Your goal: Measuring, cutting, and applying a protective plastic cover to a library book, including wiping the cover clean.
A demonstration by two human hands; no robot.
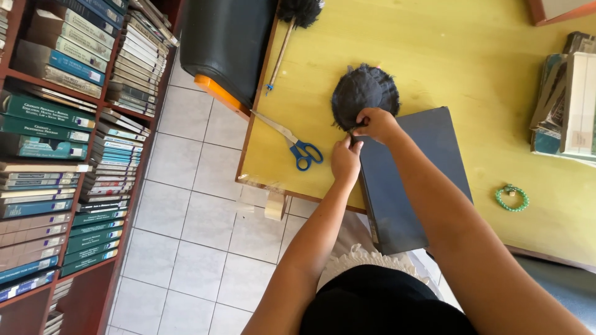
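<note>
Both hands meet at the near edge of the dark fuzzy pom-pom [363,93] on the yellow bench [472,56]: the right hand [377,124] has its grip pinched tight on the pom-pom's lower rim. The left hand [346,160], just below the pom-pom, pinches a dark strand running from it; blue-handled scissors [297,144] lie left of the pom-pom, a dark blue book [410,180] just below it.

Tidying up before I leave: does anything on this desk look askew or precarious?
Yes: the dark flat book sticks out past the yellow table edge toward the person. The scissors lie open near the left edge.
</note>
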